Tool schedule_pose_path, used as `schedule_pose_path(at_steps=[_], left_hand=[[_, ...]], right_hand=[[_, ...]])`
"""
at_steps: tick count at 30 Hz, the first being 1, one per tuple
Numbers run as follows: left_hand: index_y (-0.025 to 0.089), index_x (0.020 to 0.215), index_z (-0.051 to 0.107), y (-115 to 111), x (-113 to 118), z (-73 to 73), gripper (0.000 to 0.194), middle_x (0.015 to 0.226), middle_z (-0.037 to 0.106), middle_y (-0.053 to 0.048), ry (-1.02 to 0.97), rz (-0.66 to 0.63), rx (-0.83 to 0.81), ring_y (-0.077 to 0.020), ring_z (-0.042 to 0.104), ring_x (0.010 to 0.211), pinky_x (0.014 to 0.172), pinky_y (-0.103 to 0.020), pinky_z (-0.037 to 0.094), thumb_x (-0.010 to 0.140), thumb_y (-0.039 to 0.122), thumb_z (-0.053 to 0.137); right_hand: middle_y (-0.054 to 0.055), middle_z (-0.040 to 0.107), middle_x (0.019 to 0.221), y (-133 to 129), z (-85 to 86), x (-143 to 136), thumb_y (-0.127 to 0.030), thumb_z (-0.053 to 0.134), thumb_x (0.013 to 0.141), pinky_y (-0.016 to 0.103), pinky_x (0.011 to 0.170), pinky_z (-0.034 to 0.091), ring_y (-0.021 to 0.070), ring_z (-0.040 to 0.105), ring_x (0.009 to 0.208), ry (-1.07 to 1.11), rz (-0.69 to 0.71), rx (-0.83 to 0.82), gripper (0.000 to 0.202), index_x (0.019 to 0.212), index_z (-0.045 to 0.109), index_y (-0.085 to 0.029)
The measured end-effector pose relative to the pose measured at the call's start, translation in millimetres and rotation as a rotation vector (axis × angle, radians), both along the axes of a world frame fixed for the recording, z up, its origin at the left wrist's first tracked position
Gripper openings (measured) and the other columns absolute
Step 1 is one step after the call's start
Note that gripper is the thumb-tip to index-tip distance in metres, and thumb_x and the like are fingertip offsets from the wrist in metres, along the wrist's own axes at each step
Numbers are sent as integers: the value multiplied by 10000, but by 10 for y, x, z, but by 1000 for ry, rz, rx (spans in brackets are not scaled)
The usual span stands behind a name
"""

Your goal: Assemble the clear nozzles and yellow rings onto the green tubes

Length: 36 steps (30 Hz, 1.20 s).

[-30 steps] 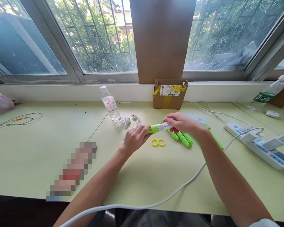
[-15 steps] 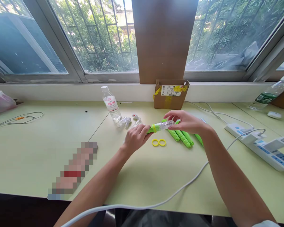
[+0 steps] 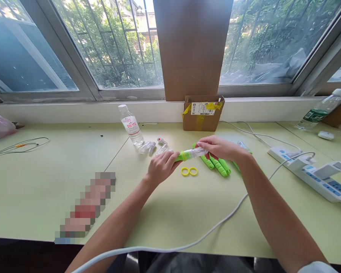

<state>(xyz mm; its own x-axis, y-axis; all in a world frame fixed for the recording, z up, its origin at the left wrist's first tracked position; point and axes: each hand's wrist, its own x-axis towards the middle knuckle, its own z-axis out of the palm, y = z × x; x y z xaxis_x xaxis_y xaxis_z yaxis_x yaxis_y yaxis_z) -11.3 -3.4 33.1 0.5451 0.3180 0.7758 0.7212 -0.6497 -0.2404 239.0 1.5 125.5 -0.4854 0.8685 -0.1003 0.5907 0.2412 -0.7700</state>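
Between my hands, above the table, is a green tube with a clear plastic end and a yellow band near its middle. My left hand is closed round its green part, hiding most of that part. The fingers of my right hand pinch the tip of the clear end. Just below the tube, two yellow rings lie side by side on the table. Several green ribbed pieces lie under and beside my right hand. Beyond my left hand rest small clear plastic pieces, one with a red spot.
A water bottle stands behind the clear pieces. A cardboard box is by the window wall. On the right are a power strip with plugs and another bottle. A white cable crosses the front. A blurred flat object lies left.
The fingers of my right hand have come down and closed over the clear end. My left hand keeps its hold on the green part. The whole view has shifted slightly.
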Motion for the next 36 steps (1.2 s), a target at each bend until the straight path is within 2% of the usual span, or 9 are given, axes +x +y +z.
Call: schedule_pose_path(at_steps=[4, 8, 15, 19, 24, 26, 29, 31, 36], left_hand=[[202, 1068, 538, 2, -9, 18, 217, 793, 658, -26, -46, 22, 4, -155, 631, 659, 561, -256, 405, 894, 331, 557], [201, 1056, 555, 3, 1, 10, 221, 791, 650, -32, -69, 50, -45, -159, 630, 669, 572, -260, 407, 905, 360, 533], [197, 1074, 554, -7, 27, 15, 224, 805, 670, -32, -9, 52, -2, -168, 634, 691, 590, -280, 417, 909, 347, 533], [197, 1087, 557, -12, 22, 25, 250, 836, 671, -44, -34, 23, -36, -178, 638, 722, 623, -290, 432, 908, 370, 529], [205, 1015, 566, 9, 0, 23, 188, 807, 643, -42, -11, 56, -48, -175, 620, 701, 615, -286, 422, 921, 351, 495], [206, 979, 565, 12, 10, 16, 149, 786, 626, -36, -1, 81, -49, -172, 608, 686, 597, -282, 408, 916, 322, 496], [196, 997, 556, -2, 51, -4, 144, 778, 611, -44, -18, 155, -66, -182, 597, 684, 558, -282, 383, 899, 283, 496], [187, 1015, 554, -17, 81, -13, 168, 785, 609, -58, -12, 210, -111, -200, 595, 690, 527, -285, 361, 872, 260, 506], [206, 700, 537, -49, 92, 21, 118, 608, 560, -19, -18, 277, -498, -161, 491, 479, 433, -267, 249, 760, 276, 611]], right_hand=[[40, 640, 817, 16, -22, -3, -520, 538, 848, 235, 486, 404, 124, 544, 577, 62, -19, 83, 399, 1066, 625, -197], [51, 630, 976, 26, -16, 18, -409, 678, 740, 251, 597, 456, 151, 567, 737, 93, 34, 190, 448, 1132, 610, -202], [16, 627, 820, 14, -36, -4, -384, 578, 806, 249, 563, 369, 131, 508, 648, -45, 58, 205, 279, 984, 676, -194], [12, 601, 752, 22, -63, -5, -421, 527, 833, 238, 520, 339, 126, 493, 617, -27, 89, 112, 293, 894, 672, -174], [-1, 597, 717, -4, -88, -21, -416, 532, 832, 239, 493, 367, 127, 516, 553, 3, 85, 16, 319, 1028, 628, -183], [11, 633, 786, -43, -145, -103, -359, 563, 816, 242, 522, 372, 149, 562, 624, -123, 82, 136, 250, 1012, 618, -214], [52, 662, 833, -106, -315, -306, -253, 604, 785, 256, 542, 320, 189, 589, 693, -415, -29, 469, 163, 940, 588, -206], [84, 658, 818, -132, -455, -430, -135, 523, 812, 276, 523, 259, 198, 585, 659, -593, -106, 638, 126, 922, 572, -172], [109, 632, 822, -133, -680, -449, -41, 347, 887, 312, 551, 213, 201, 541, 715, -711, -91, 921, 272, 925, 586, -165]])
